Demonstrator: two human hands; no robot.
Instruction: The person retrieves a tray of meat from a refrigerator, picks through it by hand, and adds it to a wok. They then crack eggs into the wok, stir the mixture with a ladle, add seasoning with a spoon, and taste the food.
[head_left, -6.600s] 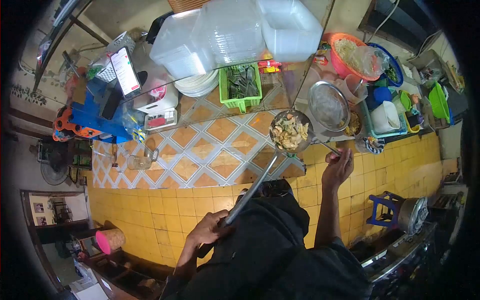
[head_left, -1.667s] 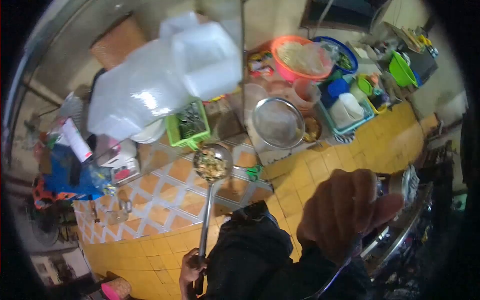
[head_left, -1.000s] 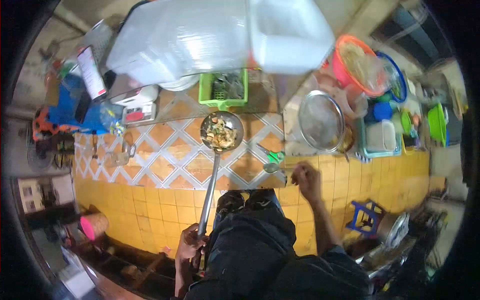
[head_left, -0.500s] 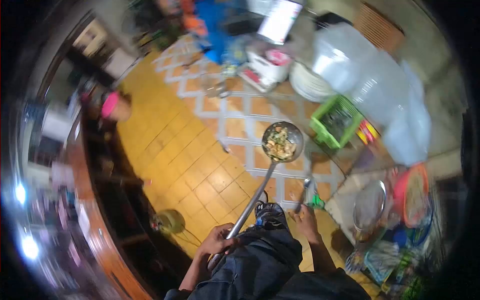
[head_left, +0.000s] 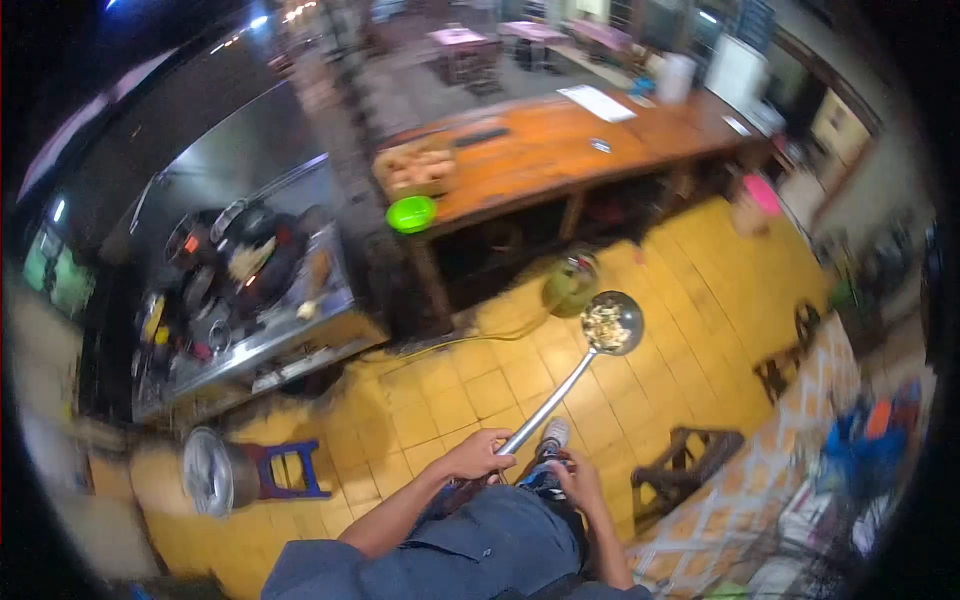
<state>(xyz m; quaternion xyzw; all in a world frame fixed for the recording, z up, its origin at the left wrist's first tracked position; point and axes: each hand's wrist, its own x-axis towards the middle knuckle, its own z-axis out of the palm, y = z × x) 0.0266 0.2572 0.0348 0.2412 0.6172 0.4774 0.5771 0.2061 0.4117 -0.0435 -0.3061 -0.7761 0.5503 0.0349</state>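
A long-handled metal ladle (head_left: 628, 338) reaches out over the yellow tiled floor, its round bowl holding chopped cooked food (head_left: 606, 326). My left hand (head_left: 478, 455) is wrapped round the lower part of the ladle's handle (head_left: 548, 405). Close to my lap and just above one shoe is my right hand (head_left: 576, 478), its fingers bent; blur hides whether anything is between them. The ladle's bowl appears beside a green gas cylinder (head_left: 571, 287) on the floor.
At left stands a metal stove counter (head_left: 300, 338) with pans. A wooden counter (head_left: 560, 150) holds a green bowl (head_left: 411, 214). A blue stool (head_left: 290, 470), a metal pot (head_left: 210, 470) and a dark wooden stool (head_left: 680, 465) stand on the floor. The patterned tabletop (head_left: 700, 510) is at lower right.
The view has swung left from the patterned table to the stove and wooden counter. The filled ladle has moved along in my left hand, away from the table.
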